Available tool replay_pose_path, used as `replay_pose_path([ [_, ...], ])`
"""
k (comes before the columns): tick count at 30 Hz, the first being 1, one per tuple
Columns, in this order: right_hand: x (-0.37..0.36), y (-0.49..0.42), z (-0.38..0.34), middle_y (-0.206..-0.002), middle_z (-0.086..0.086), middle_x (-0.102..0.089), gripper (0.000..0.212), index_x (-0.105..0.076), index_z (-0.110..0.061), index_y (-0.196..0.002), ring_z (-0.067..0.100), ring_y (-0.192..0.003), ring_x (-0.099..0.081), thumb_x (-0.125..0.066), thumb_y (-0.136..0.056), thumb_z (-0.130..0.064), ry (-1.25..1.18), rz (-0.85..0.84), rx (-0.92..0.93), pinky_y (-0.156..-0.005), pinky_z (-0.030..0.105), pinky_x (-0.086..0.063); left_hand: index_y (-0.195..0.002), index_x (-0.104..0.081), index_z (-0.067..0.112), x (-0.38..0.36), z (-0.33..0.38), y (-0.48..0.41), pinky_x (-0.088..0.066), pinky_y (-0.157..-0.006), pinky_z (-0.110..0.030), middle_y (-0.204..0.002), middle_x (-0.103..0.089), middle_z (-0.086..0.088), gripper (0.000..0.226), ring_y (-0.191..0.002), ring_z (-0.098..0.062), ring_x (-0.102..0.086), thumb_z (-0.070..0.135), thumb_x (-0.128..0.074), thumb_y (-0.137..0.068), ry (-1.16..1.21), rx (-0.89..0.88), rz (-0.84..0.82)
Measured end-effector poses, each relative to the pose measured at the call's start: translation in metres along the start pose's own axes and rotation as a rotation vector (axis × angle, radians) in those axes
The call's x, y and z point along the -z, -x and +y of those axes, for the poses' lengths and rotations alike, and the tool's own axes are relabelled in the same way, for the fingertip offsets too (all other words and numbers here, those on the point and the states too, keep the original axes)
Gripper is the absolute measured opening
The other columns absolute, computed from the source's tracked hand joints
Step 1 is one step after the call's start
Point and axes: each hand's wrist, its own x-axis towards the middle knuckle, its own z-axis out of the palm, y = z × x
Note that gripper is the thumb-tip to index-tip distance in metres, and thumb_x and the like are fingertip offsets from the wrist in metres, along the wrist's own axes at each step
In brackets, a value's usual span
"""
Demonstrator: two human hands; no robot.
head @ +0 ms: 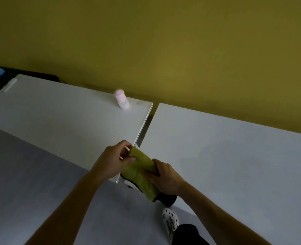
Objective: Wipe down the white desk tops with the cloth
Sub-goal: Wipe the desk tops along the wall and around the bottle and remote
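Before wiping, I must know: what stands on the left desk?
A pink bottle near its back edge, a white pen far left. The cloth and left hand hide its front corner.

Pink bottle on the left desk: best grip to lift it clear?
Probably wrap the pink bottle mid-body, coming from the front: it stands upright near the back edge of the left desk, with the wall close behind.

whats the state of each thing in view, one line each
cloth: folded, held up between both hands, not on either desk top
left hand: pinches the cloth's far end
right hand: grips the cloth's middle
left desk: no cloth on its top
right desk: no cloth on its top
pink container: stands near the left desk's back right corner, blurred
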Motion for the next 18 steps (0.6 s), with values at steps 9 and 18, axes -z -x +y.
replay_pose_path([
  [9, -0.006, -0.129, -0.044, -0.123, 0.009, -0.072, 0.032, -0.054, -0.021, -0.142, 0.025, -0.098, -0.067, -0.042, -0.112, -0.023, -0.121, 0.312, -0.321, -0.091, 0.044, -0.06, -0.129, -0.068, 0.026, 0.046, -0.146, -0.12, -0.056, -0.084, -0.026, -0.108, -0.072, 0.011, 0.035, -0.096, -0.007, -0.069, 0.042, -0.077, -0.099, -0.228, 0.06, -0.317],
  [18, -0.115, -0.273, -0.029, -0.176, 0.017, -0.029, 0.091, -0.031, -0.031, -0.171, 0.047, -0.147, -0.049, -0.049, -0.089, 0.006, 0.067, 0.649, -0.453, -0.099, 0.05, -0.058, -0.172, -0.006, 0.029, 0.039, -0.228, -0.286, -0.035, -0.125, -0.049, -0.172, -0.011, -0.015, 0.132, -0.162, -0.037, -0.019, 0.066, -0.087, -0.074, -0.745, -0.288, -0.454],
])
